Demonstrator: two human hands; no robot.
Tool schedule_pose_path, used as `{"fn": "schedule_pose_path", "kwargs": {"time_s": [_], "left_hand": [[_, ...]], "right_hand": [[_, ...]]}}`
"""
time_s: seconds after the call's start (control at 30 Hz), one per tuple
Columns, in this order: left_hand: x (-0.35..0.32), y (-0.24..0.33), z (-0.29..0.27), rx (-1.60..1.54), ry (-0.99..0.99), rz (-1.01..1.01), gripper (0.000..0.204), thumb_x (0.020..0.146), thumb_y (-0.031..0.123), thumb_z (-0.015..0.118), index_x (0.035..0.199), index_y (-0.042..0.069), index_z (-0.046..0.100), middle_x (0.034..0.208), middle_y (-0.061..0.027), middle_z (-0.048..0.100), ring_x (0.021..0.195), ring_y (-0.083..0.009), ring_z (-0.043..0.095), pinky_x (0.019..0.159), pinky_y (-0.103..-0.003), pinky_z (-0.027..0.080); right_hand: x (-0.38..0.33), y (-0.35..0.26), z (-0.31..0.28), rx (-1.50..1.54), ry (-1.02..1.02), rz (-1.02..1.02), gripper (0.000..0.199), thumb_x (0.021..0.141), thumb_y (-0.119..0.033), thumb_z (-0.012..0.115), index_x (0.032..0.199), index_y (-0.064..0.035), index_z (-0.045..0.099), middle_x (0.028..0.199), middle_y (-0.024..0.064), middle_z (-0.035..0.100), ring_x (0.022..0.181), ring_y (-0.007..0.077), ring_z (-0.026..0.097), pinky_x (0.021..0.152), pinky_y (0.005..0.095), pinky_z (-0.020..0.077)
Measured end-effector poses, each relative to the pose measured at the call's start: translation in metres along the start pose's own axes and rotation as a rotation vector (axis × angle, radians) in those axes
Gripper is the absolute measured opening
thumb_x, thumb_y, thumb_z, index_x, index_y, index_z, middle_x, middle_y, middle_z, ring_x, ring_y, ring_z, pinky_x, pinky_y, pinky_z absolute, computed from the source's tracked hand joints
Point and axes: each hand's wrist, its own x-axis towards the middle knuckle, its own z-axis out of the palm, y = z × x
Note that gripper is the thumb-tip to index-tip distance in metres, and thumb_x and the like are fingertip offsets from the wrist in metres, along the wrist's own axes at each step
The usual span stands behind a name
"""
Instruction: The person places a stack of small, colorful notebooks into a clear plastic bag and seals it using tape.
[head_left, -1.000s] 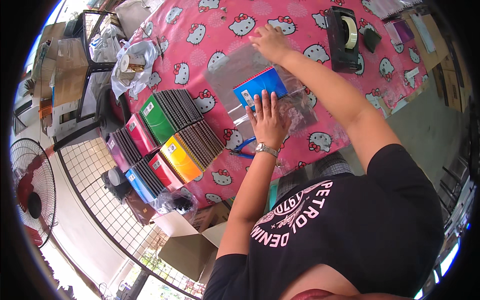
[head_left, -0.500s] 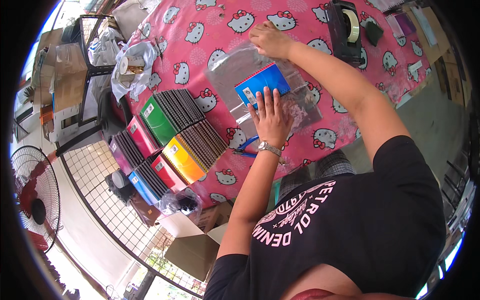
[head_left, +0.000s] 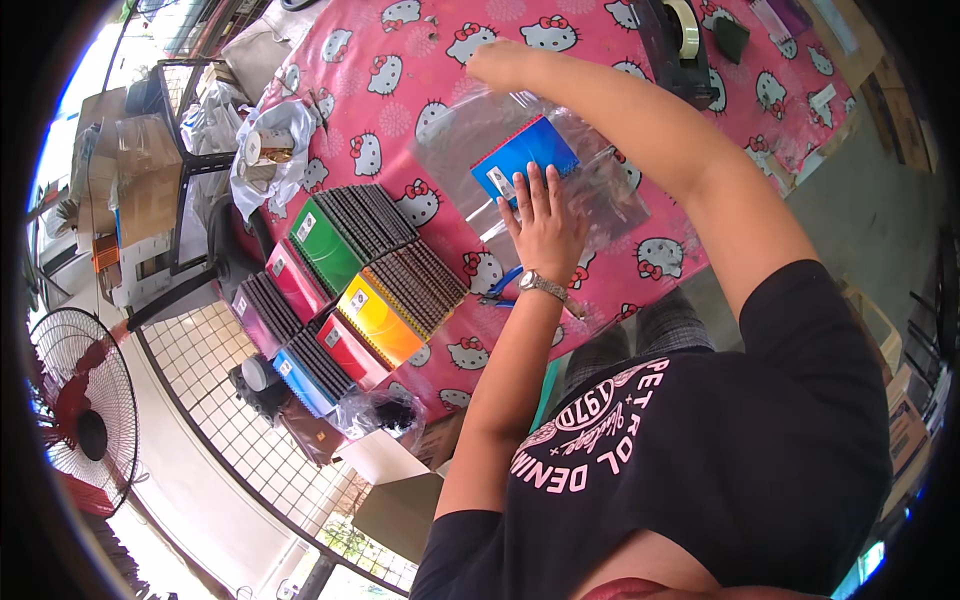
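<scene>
My left hand (head_left: 543, 220), with a watch on its wrist, lies flat with outstretched fingers. Its fingertips press on the lower edge of a small blue spiral notebook (head_left: 520, 158). Beneath the notebook a clear plastic sheet (head_left: 450, 165) is spread on the table. My right arm reaches across beyond the notebook. The curled right hand (head_left: 497, 66) is at the sheet's far edge, its fingertips hidden. Beside my left wrist lies a tool with blue handles (head_left: 505, 285), partly covered by the forearm.
Stacked spiral notebooks, including green (head_left: 325, 245) and yellow (head_left: 380, 320) ones, stand at the left. A tape dispenser (head_left: 680, 50) is at the far right, near a dark block (head_left: 731, 38). A white plastic bag (head_left: 265, 160) and a fan (head_left: 90, 430) are left. The pink tablecloth (head_left: 380, 100) is patterned.
My right hand has moved left and slightly away along the far side of the plastic sheet. My left hand stays on the blue notebook. The whole view has shifted slightly.
</scene>
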Motion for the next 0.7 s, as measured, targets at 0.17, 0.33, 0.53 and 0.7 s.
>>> {"fn": "schedule_pose_path", "kwargs": {"time_s": [0.17,0.33,0.53,0.7], "left_hand": [[-0.003,-0.005,0.001,0.006,0.002,-0.018,0.082,0.084,0.053,0.059,0.148,0.009,0.031,0.155,-0.0149,0.027,0.145,-0.0317,0.02,0.115,-0.055,0.008],[-0.001,0.0,0.002,0.012,-0.002,-0.018,0.083,0.084,0.052,0.059,0.148,0.009,0.031,0.154,-0.0155,0.027,0.145,-0.0321,0.02,0.115,-0.056,0.008],[-0.001,0.001,0.001,-0.008,-0.003,-0.032,0.083,0.083,0.053,0.06,0.148,0.009,0.031,0.154,-0.0155,0.028,0.145,-0.0325,0.02,0.115,-0.056,0.008],[-0.001,0.0,0.0,0.007,-0.018,-0.038,0.083,0.083,0.053,0.061,0.147,0.009,0.032,0.154,-0.0157,0.028,0.145,-0.0326,0.02,0.115,-0.056,0.007]], "right_hand": [[-0.018,-0.006,0.014,-0.012,0.199,-0.048,0.013,0.082,-0.009,0.058,0.092,-0.008,0.066,0.1,0.0118,0.068,0.1,0.0311,0.065,0.089,0.045,0.0481],[-0.027,0.01,0.035,-0.138,0.628,-0.48,0.013,0.081,-0.009,0.059,0.094,-0.0069,0.061,0.102,0.0141,0.065,0.094,0.0314,0.064,0.085,0.0436,0.0497],[-0.02,0.008,0.029,0.271,0.068,-0.162,0.022,0.078,-0.011,0.061,0.099,-0.0049,0.058,0.101,0.0163,0.064,0.096,0.0336,0.063,0.083,0.0447,0.0501],[-0.029,0.002,0.029,0.311,0.158,-0.25,0.019,0.077,-0.012,0.059,0.094,-0.0039,0.06,0.096,0.0144,0.065,0.09,0.0333,0.064,0.076,0.0456,0.0504]]}}
